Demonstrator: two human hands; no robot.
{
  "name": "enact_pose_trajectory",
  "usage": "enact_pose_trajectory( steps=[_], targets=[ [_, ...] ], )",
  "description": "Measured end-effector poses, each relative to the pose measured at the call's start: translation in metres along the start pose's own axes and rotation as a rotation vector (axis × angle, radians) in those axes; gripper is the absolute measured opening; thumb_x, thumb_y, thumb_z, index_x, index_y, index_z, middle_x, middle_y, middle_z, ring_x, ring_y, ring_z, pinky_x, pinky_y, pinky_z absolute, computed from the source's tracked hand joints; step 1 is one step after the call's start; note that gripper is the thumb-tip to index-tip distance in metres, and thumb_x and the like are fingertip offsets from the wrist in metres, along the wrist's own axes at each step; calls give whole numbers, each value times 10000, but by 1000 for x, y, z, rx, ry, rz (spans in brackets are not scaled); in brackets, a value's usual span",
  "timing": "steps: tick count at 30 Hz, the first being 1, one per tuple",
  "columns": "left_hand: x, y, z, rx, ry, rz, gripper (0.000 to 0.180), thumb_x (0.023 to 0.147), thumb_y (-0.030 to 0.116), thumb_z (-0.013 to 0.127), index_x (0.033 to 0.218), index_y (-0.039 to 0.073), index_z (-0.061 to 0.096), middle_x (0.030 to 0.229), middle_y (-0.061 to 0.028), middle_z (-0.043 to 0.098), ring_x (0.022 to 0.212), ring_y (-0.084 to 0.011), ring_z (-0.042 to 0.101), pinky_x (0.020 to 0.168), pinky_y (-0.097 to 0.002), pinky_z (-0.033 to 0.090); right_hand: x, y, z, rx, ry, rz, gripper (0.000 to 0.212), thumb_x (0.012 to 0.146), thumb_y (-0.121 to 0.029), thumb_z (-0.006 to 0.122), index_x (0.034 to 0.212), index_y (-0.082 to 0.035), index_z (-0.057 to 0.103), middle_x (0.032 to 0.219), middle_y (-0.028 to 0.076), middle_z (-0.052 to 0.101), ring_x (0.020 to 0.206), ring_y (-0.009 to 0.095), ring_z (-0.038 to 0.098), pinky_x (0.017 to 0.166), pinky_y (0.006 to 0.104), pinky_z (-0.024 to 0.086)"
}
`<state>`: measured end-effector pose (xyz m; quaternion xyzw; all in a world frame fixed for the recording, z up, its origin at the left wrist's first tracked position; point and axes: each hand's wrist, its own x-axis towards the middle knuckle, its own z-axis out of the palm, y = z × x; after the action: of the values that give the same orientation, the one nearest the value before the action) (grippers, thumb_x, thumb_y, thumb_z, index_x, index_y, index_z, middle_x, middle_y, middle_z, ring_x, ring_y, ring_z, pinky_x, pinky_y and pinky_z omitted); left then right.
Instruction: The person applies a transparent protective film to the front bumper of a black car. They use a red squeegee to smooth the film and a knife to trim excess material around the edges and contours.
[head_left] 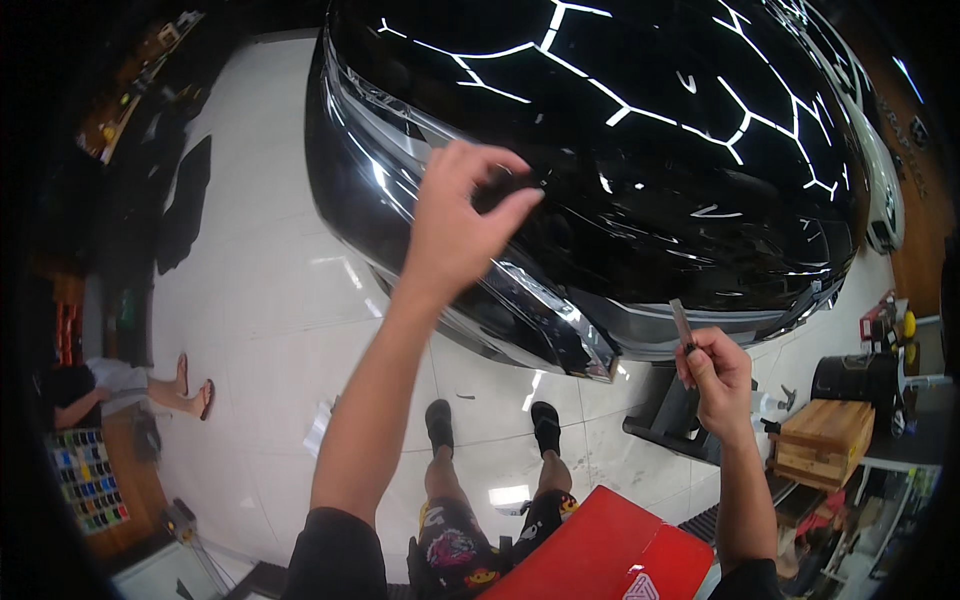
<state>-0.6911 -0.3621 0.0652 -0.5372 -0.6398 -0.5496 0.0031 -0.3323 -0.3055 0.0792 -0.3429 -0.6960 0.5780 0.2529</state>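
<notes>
A glossy black car hood [640, 190] fills the view ahead, with the bumper and a headlight [385, 135] along its near left edge. My left hand [460, 215] is raised in front of the hood, thumb and forefinger curved with a gap between their tips. Nothing can be made out in that gap. Lower on the right, my right hand [718, 375] is closed around a slim utility knife [682, 322]. Its blade points up toward the car's front edge, and most of the handle is hidden by my fingers.
A red flat-sided thing [590, 555] is close at my right hip. On the right stand a black stand [665, 425], a spray bottle [770, 405] and a wooden box [822, 440]. Someone's sandalled feet [205, 398] reach in from the left over the pale tiled floor [255, 330].
</notes>
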Motion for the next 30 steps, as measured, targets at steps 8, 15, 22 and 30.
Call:
enact_pose_trajectory(
  steps=[8,15,22,30],
  targets=[
    [-30,-15,32,7,193,263,349,700,-40,836,1013,112,813,887,-26,595,814,-231,582,719,-370,448,-16,-4,68,7,162,194,174,1079,-158,626,1094,14,645,840,16,647,748,70,560,666,238,463],
    [9,-20,5,-256,110,19,131,853,15,826,976,37,784,959,-84,720,848,-211,696,768,-302,547,24,-32,84,-597,269,-170,233,954,96,621,1165,21,686,953,117,707,831,179,681,767,280,533],
    [24,-29,4,-181,-105,66,107,887,36,811,992,32,793,919,-71,735,821,-173,699,721,-283,524,88,-19,80,-950,341,-703,444,806,193,690,1204,1,733,997,157,694,828,272,690,675,323,545],
    [28,-18,-4,54,-251,132,219,884,219,854,970,25,803,901,-63,707,814,-170,659,698,-296,490,97,8,81,-1017,367,-805,492,753,208,693,1183,-24,753,1009,140,682,832,237,678,670,315,530]
  ],
)
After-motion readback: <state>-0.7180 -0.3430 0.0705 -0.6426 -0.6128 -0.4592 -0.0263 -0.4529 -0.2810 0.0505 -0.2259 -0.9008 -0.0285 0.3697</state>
